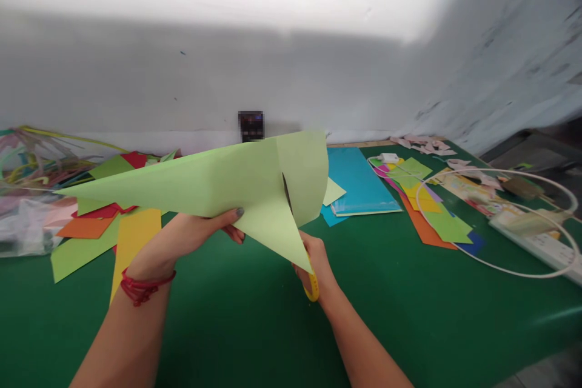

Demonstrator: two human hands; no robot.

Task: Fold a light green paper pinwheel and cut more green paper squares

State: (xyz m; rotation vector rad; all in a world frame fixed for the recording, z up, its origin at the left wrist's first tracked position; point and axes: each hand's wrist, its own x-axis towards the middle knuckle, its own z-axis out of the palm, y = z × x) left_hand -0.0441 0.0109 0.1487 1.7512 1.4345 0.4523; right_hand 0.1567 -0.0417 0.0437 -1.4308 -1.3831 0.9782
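Over the middle of the green table (pixel 254 315) is where I've got everything going on, and the head view is the only one I have. My left hand (pixel 191 236) is clamped on the underside of a big light green paper sheet (pixel 204 179), thumb pressed up against its lower fold, holding it up off the table and well clear of the surface. The sheet is folded into a long pointy shape, tip aimed toward the left edge of the table, with a flap curling over on its right side. My right hand (pixel 316 264) sits just below the sheet's lower point, closed around yellow-handled scissors (pixel 311 288); the paper hides the blades, so can't tell exactly where they meet it. There's a red string bracelet (pixel 143 288) on my left wrist.

Rest of the table is pretty messy. Near the left edge there's a pile of loose coloured paper pieces (pixel 104 224), orange, yellow, green, red, with a clear plastic bag (pixel 22 230) beside it. Toward the far edge lies a blue sheet (pixel 359 182). Toward the right edge, more paper scraps (pixel 431 206) lie under a white wire hoop (pixel 495 221), and a white power strip (pixel 541 242) sits partly inside that hoop.
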